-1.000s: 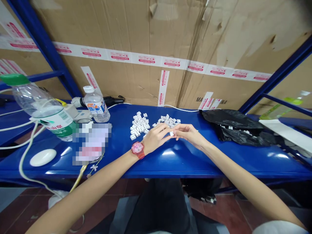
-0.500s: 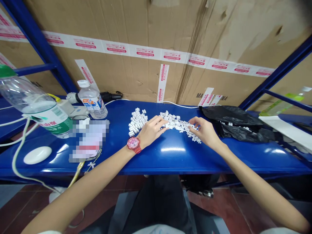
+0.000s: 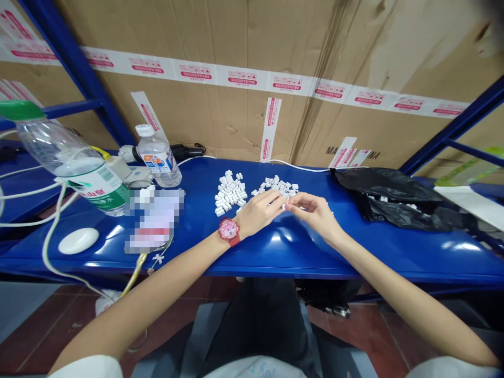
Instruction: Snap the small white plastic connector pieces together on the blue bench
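My left hand (image 3: 260,212), with a pink watch (image 3: 229,231) on its wrist, and my right hand (image 3: 313,212) meet fingertip to fingertip over the blue shelf (image 3: 275,252). Their fingers are pinched together on a small white plastic piece (image 3: 284,206), barely visible between them. Just behind the hands lies a loose heap of white pieces (image 3: 279,186). A tidier pile of white pieces (image 3: 230,192) sits to the left of it, close to my left hand.
A black plastic bag (image 3: 394,199) holding more white pieces lies at the right. Two water bottles (image 3: 74,168) (image 3: 158,156), a white oval object (image 3: 79,240), cables and a blurred packet (image 3: 156,220) crowd the left. Cardboard (image 3: 252,68) forms the back wall.
Half a second ago my hands were apart in the loose heap, the right one reaching rightward. They have come back together in front of it, pinching a white piece.
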`<state>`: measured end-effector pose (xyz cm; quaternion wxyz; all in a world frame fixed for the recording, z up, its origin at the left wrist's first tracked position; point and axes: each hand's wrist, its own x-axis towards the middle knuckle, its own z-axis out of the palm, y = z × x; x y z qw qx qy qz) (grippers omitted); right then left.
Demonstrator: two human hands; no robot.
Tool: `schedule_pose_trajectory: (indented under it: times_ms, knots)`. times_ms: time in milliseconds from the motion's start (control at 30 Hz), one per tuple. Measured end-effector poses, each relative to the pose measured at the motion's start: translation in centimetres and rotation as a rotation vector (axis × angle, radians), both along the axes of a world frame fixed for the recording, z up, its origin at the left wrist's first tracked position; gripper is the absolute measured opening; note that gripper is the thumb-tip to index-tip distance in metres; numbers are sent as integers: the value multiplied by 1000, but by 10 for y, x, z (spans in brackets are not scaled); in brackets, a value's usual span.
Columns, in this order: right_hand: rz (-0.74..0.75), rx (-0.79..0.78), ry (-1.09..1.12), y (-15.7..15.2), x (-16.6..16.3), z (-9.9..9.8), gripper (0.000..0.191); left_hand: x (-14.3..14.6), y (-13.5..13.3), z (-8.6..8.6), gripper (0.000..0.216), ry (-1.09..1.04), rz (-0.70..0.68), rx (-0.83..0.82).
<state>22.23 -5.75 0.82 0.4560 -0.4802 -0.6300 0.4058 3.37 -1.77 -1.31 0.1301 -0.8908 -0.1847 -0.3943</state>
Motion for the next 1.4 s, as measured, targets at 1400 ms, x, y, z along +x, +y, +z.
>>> schedule_pose_trajectory:
  times_ms: [1400]
  knots:
    - [57, 68, -14, 46, -17, 20, 38, -12, 10, -1, 8, -380, 113, -192]
